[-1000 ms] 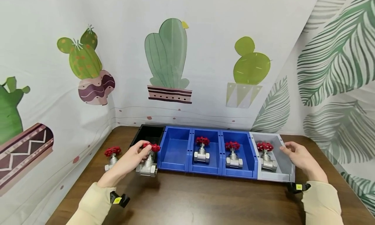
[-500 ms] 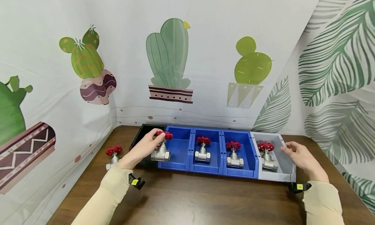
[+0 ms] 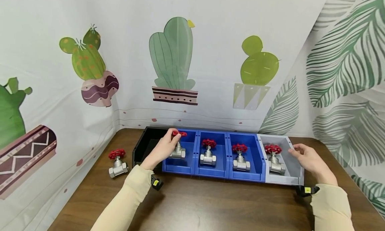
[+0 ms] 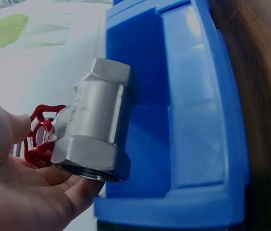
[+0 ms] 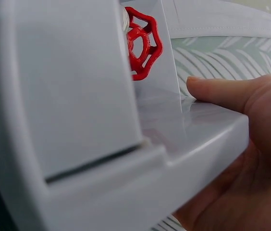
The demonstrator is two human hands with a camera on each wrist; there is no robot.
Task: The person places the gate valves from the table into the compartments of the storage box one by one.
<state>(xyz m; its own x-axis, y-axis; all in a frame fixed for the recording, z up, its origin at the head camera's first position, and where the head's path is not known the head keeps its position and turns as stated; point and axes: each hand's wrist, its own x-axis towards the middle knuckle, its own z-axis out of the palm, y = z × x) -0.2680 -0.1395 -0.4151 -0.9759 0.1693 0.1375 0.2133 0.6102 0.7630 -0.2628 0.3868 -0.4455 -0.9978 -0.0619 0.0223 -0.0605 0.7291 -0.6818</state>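
Observation:
By its red handwheel, my left hand (image 3: 163, 145) grips a metal valve (image 3: 178, 153) with the thumb and fingers. The valve is over the left blue bin (image 3: 180, 170); the left wrist view shows its steel body (image 4: 97, 115) tilted above the bin's hollow. I cannot tell whether it touches the floor of the bin. My right hand (image 3: 309, 158) holds the outer side wall of the grey bin (image 3: 293, 164), thumb over the rim and fingers outside. Inside that bin stands another valve (image 3: 275, 164), whose red handwheel (image 5: 147, 45) shows in the right wrist view.
Left of the blue bins is a black bin (image 3: 139, 151). One valve (image 3: 118, 167) stands on the brown table (image 3: 192, 204) beside it. The middle blue bin holds a valve (image 3: 208, 156), as does the right blue bin (image 3: 241, 162). Printed cloth hangs behind the row.
My left hand has carried the valve right and away from me, from in front of the black bin to over the left blue bin. The right hand stays at the grey bin.

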